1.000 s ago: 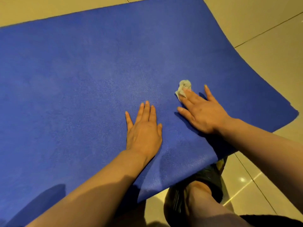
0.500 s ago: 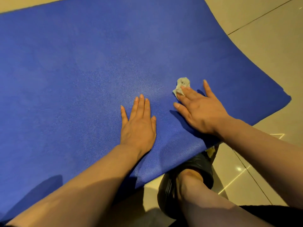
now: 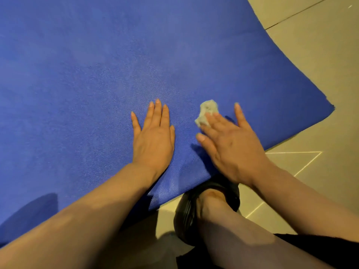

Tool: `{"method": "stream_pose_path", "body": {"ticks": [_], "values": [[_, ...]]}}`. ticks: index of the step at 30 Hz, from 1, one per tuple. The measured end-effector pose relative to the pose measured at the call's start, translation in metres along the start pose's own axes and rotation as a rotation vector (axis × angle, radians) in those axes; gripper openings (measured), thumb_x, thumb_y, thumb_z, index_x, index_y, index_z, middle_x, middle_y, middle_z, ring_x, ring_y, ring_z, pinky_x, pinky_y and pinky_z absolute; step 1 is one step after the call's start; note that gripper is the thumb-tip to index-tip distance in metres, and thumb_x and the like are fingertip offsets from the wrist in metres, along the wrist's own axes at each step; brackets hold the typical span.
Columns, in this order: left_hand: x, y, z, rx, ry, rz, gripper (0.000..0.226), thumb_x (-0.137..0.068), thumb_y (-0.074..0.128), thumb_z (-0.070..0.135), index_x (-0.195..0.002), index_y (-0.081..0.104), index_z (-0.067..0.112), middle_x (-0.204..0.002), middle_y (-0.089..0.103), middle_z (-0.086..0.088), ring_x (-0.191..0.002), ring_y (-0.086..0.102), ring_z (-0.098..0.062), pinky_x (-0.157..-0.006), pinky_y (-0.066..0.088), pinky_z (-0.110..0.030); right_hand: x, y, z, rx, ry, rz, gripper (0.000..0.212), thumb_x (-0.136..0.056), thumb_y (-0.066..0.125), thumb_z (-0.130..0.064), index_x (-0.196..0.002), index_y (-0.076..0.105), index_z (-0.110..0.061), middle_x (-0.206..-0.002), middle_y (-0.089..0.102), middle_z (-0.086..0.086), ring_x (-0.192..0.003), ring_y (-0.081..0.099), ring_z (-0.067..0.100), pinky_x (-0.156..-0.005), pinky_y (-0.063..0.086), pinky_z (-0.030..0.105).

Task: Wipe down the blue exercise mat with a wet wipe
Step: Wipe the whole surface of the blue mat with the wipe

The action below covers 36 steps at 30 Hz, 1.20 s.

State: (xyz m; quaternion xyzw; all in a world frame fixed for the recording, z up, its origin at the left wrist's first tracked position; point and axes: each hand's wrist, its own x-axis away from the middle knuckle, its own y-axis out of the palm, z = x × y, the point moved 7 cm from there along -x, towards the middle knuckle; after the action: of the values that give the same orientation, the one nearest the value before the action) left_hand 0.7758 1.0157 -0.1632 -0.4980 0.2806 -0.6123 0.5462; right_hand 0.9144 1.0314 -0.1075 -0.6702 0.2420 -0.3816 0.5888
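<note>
Your right hand [image 3: 231, 146] is flat, fingers pressing a small crumpled grey-white wet wipe [image 3: 206, 112] onto the blue textured foam exercise mat [image 3: 87, 74] — pinned under the fingertips, not clenched round it. Your left hand [image 3: 154, 138] is spread open, palm down on the mat just beside it, gripping nothing, prob. bracing.

The mat lies on the beige tiled floor [image 3: 320, 55]; the wipe sits near its right corner, close to the near edge, w/ your black shoe [image 3: 186, 210] just off that edge.

Risks, as I judge them:
- The wipe's balled up, so contact is tiny; it could roll out from under your fingers & you'd miss strips.
- A hard push near the corner may ruck or slide the mat on smooth tile if the left hand eases off.

Mat's long axis looks to run from that right corner away to the upper left, out of frame; far end not visible, so can't confirm.
</note>
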Motion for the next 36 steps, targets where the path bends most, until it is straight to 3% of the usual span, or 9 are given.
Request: {"method": "stream_pose_path", "body": {"ticks": [4, 10, 17, 20, 23, 28, 32, 36], "values": [[0.007, -0.006, 0.011, 0.083, 0.043, 0.035, 0.052, -0.105, 0.028, 0.023, -0.154, 0.016, 0.013, -0.163, 0.008, -0.003, -0.150, 0.001, -0.017, -0.119, -0.005, -0.048, 0.022, -0.004, -0.023, -0.034, -0.195, -0.028, 0.056, -0.100, 0.023, -0.042, -0.130, 0.061, -0.013, -0.137, 0.057, 0.008, -0.129, 0.052, 0.022, -0.115, 0.009, 0.053], [0.022, -0.008, 0.026, 0.245, 0.099, 0.079, 0.046, -0.102, 0.041, 0.018, -0.148, 0.037, 0.012, -0.157, 0.029, -0.005, -0.148, 0.018, -0.021, -0.120, 0.001, -0.041, 0.035, -0.008, 0.041, -0.006, 0.087, -0.004, 0.056, -0.102, 0.019, -0.044, -0.139, 0.053, -0.017, -0.145, 0.049, 0.005, -0.135, 0.045, 0.020, -0.118, 0.003, 0.053], [0.039, -0.005, 0.044, 0.403, 0.124, 0.136, 0.039, -0.098, 0.046, 0.013, -0.136, 0.055, 0.010, -0.146, 0.047, -0.006, -0.141, 0.035, -0.020, -0.118, 0.014, -0.033, 0.064, -0.007, -0.015, -0.164, -0.260, 0.012, 0.053, -0.104, 0.021, -0.039, -0.133, 0.059, -0.015, -0.143, 0.052, 0.004, -0.136, 0.043, 0.019, -0.120, 0.006, 0.050], [0.044, -0.006, 0.047, 0.406, 0.124, 0.150, 0.045, -0.092, 0.041, 0.021, -0.131, 0.060, 0.009, -0.141, 0.052, -0.008, -0.137, 0.042, -0.021, -0.115, 0.018, -0.031, 0.068, -0.009, 0.021, -0.127, -0.150, 0.061, 0.051, -0.105, 0.020, -0.038, -0.137, 0.055, -0.018, -0.144, 0.050, 0.002, -0.136, 0.043, 0.016, -0.120, 0.003, 0.049], [0.051, -0.006, 0.053, 0.417, 0.139, 0.146, 0.045, -0.090, 0.045, 0.023, -0.129, 0.061, 0.010, -0.139, 0.055, -0.006, -0.135, 0.045, -0.018, -0.113, 0.021, -0.027, 0.076, -0.009, 0.031, -0.210, -0.009, 0.115, 0.053, -0.106, 0.017, -0.039, -0.137, 0.054, -0.016, -0.146, 0.048, 0.003, -0.139, 0.040, 0.018, -0.120, 0.005, 0.050], [0.067, -0.003, 0.060, 0.559, 0.159, 0.149, 0.045, -0.089, 0.044, 0.017, -0.131, 0.060, 0.013, -0.139, 0.055, -0.004, -0.134, 0.043, -0.012, -0.114, 0.021, -0.020, 0.082, -0.003, -0.007, -0.375, -0.236, 0.054, 0.054, -0.105, 0.020, -0.039, -0.134, 0.058, -0.015, -0.147, 0.046, 0.001, -0.142, 0.033, 0.017, -0.121, 0.006, 0.045], [0.072, -0.006, 0.074, 0.537, 0.296, 0.112, 0.064, -0.079, 0.043, 0.034, -0.138, 0.053, 0.011, -0.145, 0.048, -0.003, -0.136, 0.036, -0.008, -0.116, 0.016, -0.018, 0.092, -0.001, 0.026, -0.237, -0.232, 0.105, 0.049, -0.105, 0.024, -0.037, -0.137, 0.054, -0.015, -0.148, 0.044, 0.003, -0.142, 0.035, 0.017, -0.121, 0.009, 0.048], [0.066, -0.004, 0.098, 0.437, 0.416, 0.048, 0.072, -0.074, 0.048, 0.027, -0.144, 0.044, 0.010, -0.152, 0.040, -0.003, -0.142, 0.028, -0.010, -0.119, 0.010, -0.021, 0.098, 0.002, 0.064, -0.145, -0.078, 0.210, 0.043, -0.102, 0.037, -0.027, -0.139, 0.051, -0.011, -0.149, 0.041, 0.005, -0.141, 0.035, 0.019, -0.120, 0.010, 0.050]]}}
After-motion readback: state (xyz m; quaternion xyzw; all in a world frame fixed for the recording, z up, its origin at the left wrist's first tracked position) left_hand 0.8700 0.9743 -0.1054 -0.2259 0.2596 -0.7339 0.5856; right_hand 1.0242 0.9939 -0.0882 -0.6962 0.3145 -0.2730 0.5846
